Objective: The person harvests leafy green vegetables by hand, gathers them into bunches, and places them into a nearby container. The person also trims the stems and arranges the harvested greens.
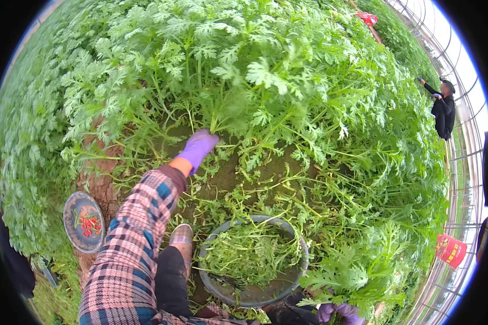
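My left hand (pixel 199 148), in a purple glove, reaches forward to the foot of the standing crop and is closed around the base of a clump of chrysanthemum greens (pixel 227 107). Motion blurs the leaves of this clump, and the fingertips are hidden. Down at the lower right, my right hand (pixel 341 313), gloved in purple too, grips a leafy bunch of cut greens (pixel 358 272) by its stems. Between my legs and the crop stands a round grey basin (pixel 205 280) with loose trimmed leaves and stems (pixel 252 252) in it.
A smaller basin (pixel 71 233) with several small red loops sits on bare soil at left. Trimmings (pixel 264 191) litter the ground. A person in dark clothes (pixel 444 111) crouches far right; another person (pixel 14 260) shows at the left rim. A red printed bag (pixel 451 250) lies at right.
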Demonstrator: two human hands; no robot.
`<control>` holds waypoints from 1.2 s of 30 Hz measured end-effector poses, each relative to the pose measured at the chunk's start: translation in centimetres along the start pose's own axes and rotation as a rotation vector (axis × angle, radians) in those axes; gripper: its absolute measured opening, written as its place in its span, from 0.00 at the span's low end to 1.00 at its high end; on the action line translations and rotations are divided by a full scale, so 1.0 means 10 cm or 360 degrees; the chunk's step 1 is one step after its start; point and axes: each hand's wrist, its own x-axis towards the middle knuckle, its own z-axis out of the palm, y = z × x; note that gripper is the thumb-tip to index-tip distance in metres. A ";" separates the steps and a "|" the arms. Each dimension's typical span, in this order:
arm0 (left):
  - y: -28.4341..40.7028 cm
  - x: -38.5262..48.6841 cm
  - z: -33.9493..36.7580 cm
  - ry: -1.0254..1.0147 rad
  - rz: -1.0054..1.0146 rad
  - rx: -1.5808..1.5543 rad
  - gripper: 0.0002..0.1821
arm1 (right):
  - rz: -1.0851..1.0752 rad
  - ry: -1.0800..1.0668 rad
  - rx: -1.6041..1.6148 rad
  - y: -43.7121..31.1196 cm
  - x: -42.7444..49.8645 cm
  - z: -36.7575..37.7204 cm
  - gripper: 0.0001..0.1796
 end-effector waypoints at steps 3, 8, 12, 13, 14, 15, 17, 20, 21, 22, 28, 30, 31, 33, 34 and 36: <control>-0.29 -0.48 -0.09 -0.0371 -0.0115 -0.0736 0.15 | 0.0018 0.0076 0.0234 -0.06 -0.02 0.16 0.16; -0.29 -1.66 -0.01 -0.1170 0.0013 -0.0748 0.18 | -0.0062 -0.0313 0.0324 -0.17 0.18 0.39 0.24; 0.26 -2.50 0.30 -0.1803 0.0367 -0.0443 0.18 | -0.0307 -0.0225 0.0163 -0.04 0.23 0.46 0.19; 0.42 -2.69 0.38 -0.1953 0.0441 -0.0222 0.18 | -0.0245 -0.0293 0.0179 -0.02 0.22 0.47 0.20; 0.57 -2.86 0.44 -0.2032 0.0526 -0.0062 0.20 | -0.0261 -0.0320 0.0184 0.03 0.20 0.49 0.18; 0.71 -3.02 0.51 -0.2139 0.0603 0.0126 0.22 | -0.0160 -0.0227 0.0092 0.04 0.17 0.49 0.17; 0.94 -3.36 0.67 -0.2042 0.0722 0.0480 0.23 | -0.0270 -0.0139 -0.0004 0.12 0.14 0.50 0.14; 1.09 -3.67 0.76 -0.1892 0.0700 0.0387 0.23 | -0.0547 -0.0212 0.0187 0.12 0.10 0.40 0.14; 1.09 -3.74 0.78 -0.1830 0.0672 0.0188 0.23 | -0.0691 -0.0376 0.0339 0.09 0.07 0.31 0.14; 1.12 -3.75 0.80 -0.2027 0.0634 0.0130 0.26 | -0.0704 -0.0193 0.0418 0.07 0.09 0.26 0.16; 1.10 -4.01 1.02 -0.1402 0.1371 -0.0042 0.21 | -0.1148 0.0069 0.0618 -0.04 -0.08 -0.01 0.24; 1.14 -4.03 1.11 -0.0821 0.1879 0.0476 0.17 | -0.1193 -0.0088 0.0643 -0.01 -0.21 -0.04 0.27; 1.17 -3.98 1.14 -0.0637 0.1856 0.0621 0.16 | -0.1122 -0.0270 0.0764 -0.02 -0.29 -0.06 0.27; 1.26 -3.78 1.21 -0.0272 0.1828 0.0852 0.14 | -0.1076 -0.0821 0.0947 -0.02 -0.44 -0.15 0.29; 1.25 -3.62 1.17 -0.0247 0.1716 0.1034 0.14 | -0.1104 -0.0554 0.0846 0.01 -0.54 -0.22 0.31; 1.14 -3.32 1.05 -0.0397 0.1515 0.1294 0.16 | -0.1244 -0.0517 0.0994 0.03 -0.59 -0.31 0.32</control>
